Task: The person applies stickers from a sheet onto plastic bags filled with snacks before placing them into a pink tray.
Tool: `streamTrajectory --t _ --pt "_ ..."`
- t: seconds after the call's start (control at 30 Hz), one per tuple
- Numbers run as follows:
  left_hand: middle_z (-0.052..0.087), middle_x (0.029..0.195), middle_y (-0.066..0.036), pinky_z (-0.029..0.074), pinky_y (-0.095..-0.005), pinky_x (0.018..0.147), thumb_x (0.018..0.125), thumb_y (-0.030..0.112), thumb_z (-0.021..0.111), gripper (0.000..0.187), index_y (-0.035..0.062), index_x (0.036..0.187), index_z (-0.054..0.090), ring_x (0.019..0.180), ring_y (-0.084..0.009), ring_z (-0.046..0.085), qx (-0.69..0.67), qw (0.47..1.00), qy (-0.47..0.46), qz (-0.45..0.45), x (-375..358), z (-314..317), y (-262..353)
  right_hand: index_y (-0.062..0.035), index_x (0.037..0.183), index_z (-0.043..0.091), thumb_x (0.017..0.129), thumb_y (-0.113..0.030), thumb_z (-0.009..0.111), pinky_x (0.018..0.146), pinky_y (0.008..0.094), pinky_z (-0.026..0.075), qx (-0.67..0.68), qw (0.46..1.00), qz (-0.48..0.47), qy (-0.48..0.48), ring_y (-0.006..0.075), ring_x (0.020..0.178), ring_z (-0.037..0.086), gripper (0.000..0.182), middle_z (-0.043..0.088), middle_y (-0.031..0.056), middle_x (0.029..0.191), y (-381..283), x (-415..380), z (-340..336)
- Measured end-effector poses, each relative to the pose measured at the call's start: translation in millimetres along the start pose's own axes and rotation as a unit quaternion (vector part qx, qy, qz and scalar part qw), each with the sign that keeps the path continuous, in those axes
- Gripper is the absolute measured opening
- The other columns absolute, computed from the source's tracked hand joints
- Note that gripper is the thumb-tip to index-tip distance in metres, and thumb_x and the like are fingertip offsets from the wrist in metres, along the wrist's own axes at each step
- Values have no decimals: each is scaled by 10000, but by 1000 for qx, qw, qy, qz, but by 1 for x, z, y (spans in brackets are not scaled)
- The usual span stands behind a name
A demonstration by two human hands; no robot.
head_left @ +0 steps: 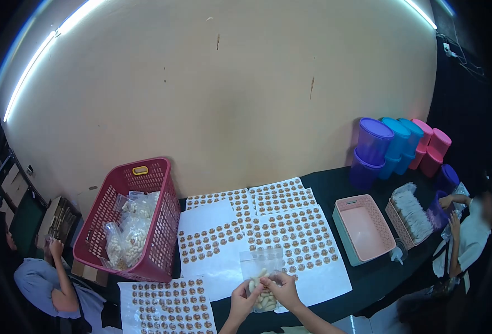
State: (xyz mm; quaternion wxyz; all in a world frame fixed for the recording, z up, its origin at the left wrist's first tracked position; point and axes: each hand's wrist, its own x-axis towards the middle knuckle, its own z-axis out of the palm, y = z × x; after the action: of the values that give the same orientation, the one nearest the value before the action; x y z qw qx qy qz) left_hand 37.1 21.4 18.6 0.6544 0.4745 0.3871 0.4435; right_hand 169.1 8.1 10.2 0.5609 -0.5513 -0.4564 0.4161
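A clear resealable plastic bag point(261, 263) with pale, oblong pieces in its lower part is in front of me, over the near edge of the sticker sheets. My left hand point(242, 300) grips its left side, fingers closed. On the other side my right hand point(285, 290) is closed on the bag, and its thumb and fingertips meet the left hand's at the front. Whether something small lies between the fingertips cannot be made out. Under and beyond the bag lie white sheets of round brown stickers point(293, 236); another sticker sheet point(171, 305) is to the left.
A tall maroon basket point(162, 234) with filled bags point(132, 228) stands left. To the right are a pink basket point(362, 225), a basket of flat packets point(411, 214) and stacked purple containers point(372, 147). One person point(62, 289) works at left, another point(471, 234) at right.
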Motion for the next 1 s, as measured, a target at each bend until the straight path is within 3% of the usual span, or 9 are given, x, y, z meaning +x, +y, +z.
streamTrajectory --t 0.07,0.13,0.33,0.43,0.5,0.8,0.87,1.0 --pt "583 799 -20 422 -185 605 829 171 578 226 -27 937 576 695 -50 517 22 1000 17 -13 2 -7 3 16 778 611 770 -189 642 564 215 418 5 1000 -6 -18 63 624 529 208 608 43 672 -4 -2 6" --pt "583 774 -15 418 -181 593 846 198 553 234 -27 904 585 679 -45 510 43 999 5 -8 4 -16 4 7 791 606 778 -183 634 561 200 410 114 991 55 -37 49 612 515 192 604 28 680 -16 -3 9" --pt "588 771 -22 424 -184 572 868 217 515 257 -26 909 587 656 -44 508 -27 1000 5 -9 19 -23 10 -9 854 582 761 -177 639 562 195 389 19 991 10 -132 41 593 453 201 551 4 690 -26 5 2" --pt "596 768 -28 432 -189 569 864 218 520 256 -24 909 590 650 -45 522 -48 998 31 7 19 -19 7 -9 901 545 751 -174 651 595 191 384 -27 986 6 -162 43 670 457 247 525 -3 767 -33 4 -1" --pt "597 766 -28 433 -188 567 864 222 521 256 -20 907 591 647 -46 525 -27 999 39 7 16 -22 2 4 923 536 740 -214 652 609 228 414 -46 986 0 -159 77 656 483 307 553 29 760 -24 6 -1" --pt "593 761 -23 425 -184 577 868 257 511 274 -5 892 588 653 -39 519 -32 998 38 -43 9 -21 5 5 937 515 743 -214 653 589 209 414 -50 978 59 -192 63 648 489 323 552 36 770 -24 6 -6" --pt "590 748 -19 424 -183 578 866 263 515 281 -7 898 584 648 -39 517 -15 999 30 -36 10 -19 5 -17 935 519 729 -187 673 544 187 373 -27 974 86 -208 40 631 444 308 513 -2 748 -27 9 -12" --pt "585 752 -17 423 -183 583 865 268 516 287 -8 911 579 660 -42 517 14 999 12 -44 9 -11 1 -14 890 537 746 -153 658 569 185 389 -5 977 98 -189 40 645 460 235 515 -11 732 -21 3 -24"
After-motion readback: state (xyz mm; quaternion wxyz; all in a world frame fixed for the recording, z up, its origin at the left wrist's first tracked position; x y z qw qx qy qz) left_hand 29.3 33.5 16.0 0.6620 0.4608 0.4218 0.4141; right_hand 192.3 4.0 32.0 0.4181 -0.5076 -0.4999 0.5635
